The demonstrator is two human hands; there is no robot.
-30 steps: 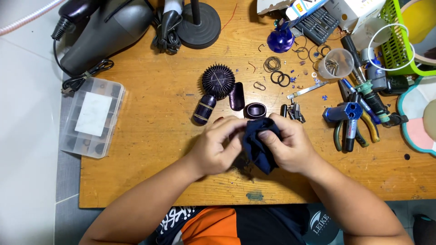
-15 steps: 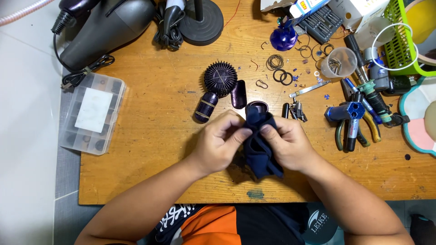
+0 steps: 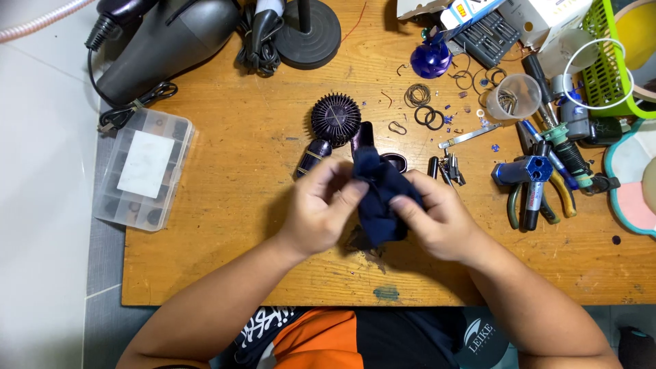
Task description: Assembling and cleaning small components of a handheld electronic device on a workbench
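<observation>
Two hands — left hand [image 3: 321, 208], right hand [image 3: 437, 219] — pinch one dark blue cloth [image 3: 379, 198] with closed fingers over the wooden bench [image 3: 225, 205] near its front edge — one round black finned part [image 3: 335, 117] lies behind.

Brightness: bright, even overhead light.
Shadows: soft and short beneath the hands on the wooden surface [image 3: 239, 205].
Glare: mild sheen on the grey dryer body [image 3: 171, 41].
Sharpness: mostly crisp; slight blur at fingertips.
Edges: mild wide-angle bending.
</observation>
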